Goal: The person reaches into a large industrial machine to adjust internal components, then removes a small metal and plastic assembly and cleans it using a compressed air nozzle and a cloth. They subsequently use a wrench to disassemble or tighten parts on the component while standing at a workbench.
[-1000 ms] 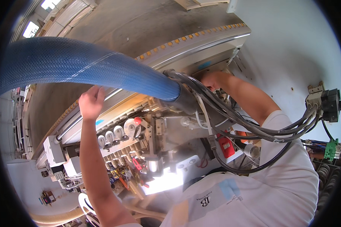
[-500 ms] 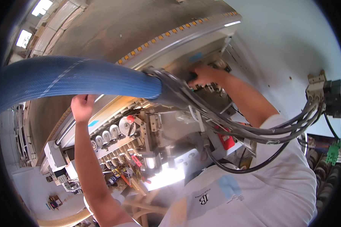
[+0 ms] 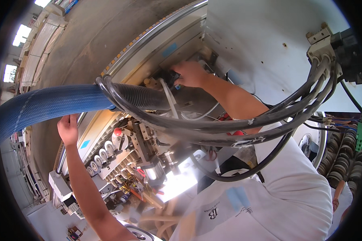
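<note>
A thick blue hose (image 3: 54, 100) crosses the left half of the view and runs into a dark ribbed hose section (image 3: 142, 96). At its lower edge, my left hand (image 3: 68, 129) is curled closed against the blue hose, with the fingertips partly hidden. Farther right, my right hand (image 3: 191, 74) reaches into the machine beside a pale panel. Its fingers are bent around a small dark part (image 3: 169, 76) that I cannot make out clearly. Several black cables (image 3: 205, 124) arch in front of my right forearm.
Below the hose is a machine head with a red knob (image 3: 118, 131) and a row of white round pieces (image 3: 103, 154). A large white panel (image 3: 265, 44) stands at right, with a cable connector block (image 3: 321, 44). Wrapped stacks (image 3: 40, 48) stand far left.
The view has shifted, so the machine sits differently in it. The ribbed section beside the blue hose now shows more. Both hands keep to about the same spots on the hose and machine.
</note>
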Motion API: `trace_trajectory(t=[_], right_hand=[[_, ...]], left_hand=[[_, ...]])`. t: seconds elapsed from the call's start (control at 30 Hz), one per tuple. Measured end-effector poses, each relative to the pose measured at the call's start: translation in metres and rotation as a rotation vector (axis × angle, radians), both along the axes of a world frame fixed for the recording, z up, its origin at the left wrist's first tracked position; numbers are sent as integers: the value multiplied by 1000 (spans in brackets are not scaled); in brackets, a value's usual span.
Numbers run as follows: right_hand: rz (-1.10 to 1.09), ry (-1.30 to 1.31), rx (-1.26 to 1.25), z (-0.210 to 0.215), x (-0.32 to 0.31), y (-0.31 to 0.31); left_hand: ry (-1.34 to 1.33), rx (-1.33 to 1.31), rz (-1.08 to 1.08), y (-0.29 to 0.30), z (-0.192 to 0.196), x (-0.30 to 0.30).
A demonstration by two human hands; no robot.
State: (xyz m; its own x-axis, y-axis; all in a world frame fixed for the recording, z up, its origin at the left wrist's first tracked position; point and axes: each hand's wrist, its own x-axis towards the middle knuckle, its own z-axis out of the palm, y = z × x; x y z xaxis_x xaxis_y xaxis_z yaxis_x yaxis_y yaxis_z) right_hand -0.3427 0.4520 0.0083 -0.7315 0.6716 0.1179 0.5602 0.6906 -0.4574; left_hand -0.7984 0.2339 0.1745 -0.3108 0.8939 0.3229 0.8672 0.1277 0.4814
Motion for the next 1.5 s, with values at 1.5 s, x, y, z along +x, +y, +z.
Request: trace_trajectory(t=[1.5], right_hand=[[104, -565, -1248, 48, -33, 90]], left_hand=[[246, -23, 129, -2, 17, 17]])
